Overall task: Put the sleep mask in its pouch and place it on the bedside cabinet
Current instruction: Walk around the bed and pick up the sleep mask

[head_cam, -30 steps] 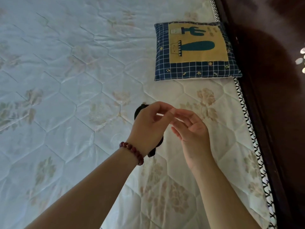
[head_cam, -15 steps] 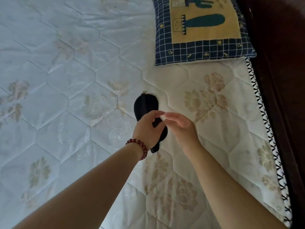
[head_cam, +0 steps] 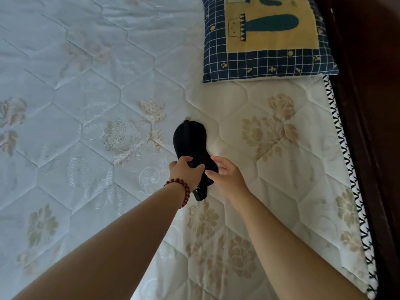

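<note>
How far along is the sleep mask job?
Early. Done: nothing that shows. In hand: the left hand grips the near end of the black sleep mask, which lies on the quilted mattress, while the right hand touches it with open fingers. Left: no pouch or bedside cabinet is in view, so the bagging and placing both remain.

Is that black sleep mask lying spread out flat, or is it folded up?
Spread out: the sleep mask lies flat on the mattress, strap running along it. Both hands cover its near end.
</note>
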`<state>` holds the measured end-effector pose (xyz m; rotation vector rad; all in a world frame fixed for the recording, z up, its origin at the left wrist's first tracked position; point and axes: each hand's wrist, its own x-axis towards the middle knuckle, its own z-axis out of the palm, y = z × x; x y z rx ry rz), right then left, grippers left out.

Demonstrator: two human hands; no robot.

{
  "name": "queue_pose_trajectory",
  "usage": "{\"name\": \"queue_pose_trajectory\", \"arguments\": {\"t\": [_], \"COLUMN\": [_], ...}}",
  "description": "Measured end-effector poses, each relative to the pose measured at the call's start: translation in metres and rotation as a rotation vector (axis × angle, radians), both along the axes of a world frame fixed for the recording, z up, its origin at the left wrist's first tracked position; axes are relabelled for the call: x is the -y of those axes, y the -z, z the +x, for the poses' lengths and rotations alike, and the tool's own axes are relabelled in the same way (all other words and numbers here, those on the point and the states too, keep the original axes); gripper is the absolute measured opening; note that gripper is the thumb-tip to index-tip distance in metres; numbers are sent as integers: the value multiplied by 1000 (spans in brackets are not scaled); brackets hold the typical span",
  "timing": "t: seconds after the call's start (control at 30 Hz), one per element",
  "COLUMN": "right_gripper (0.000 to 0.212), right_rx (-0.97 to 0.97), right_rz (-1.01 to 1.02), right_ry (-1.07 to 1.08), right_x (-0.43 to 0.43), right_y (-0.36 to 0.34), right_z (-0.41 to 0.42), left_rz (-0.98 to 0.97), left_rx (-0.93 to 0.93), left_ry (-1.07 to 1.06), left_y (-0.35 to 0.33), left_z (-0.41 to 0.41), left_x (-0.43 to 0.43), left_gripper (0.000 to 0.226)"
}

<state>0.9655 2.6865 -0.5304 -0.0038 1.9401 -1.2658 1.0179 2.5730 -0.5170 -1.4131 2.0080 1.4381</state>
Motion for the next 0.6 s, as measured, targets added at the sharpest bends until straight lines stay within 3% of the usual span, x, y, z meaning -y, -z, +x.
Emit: {"name": "queue_pose_trajectory", "arguments": {"t": [0.2,0.37,0.47,0.6], "right_gripper": [45,61,57,42], "right_rx": [38,82,96,-26], "right_rz": [0,126,226,413], "right_ry": [44,69,48,39], "right_x": [7,12,15,18], "right_y": [4,10,15,18], "right_z": [0,-3,-2,-4], "left_rz": [57,115,151,139], "left_rx": [-60,-86,-90,-58], "left_ry": [-3,-88,-109,-32], "left_y": [10,14,14,13], "left_z": [5,11,9,6], "left_x": [7,15,12,6], "left_gripper": [47,44,51,60]}}
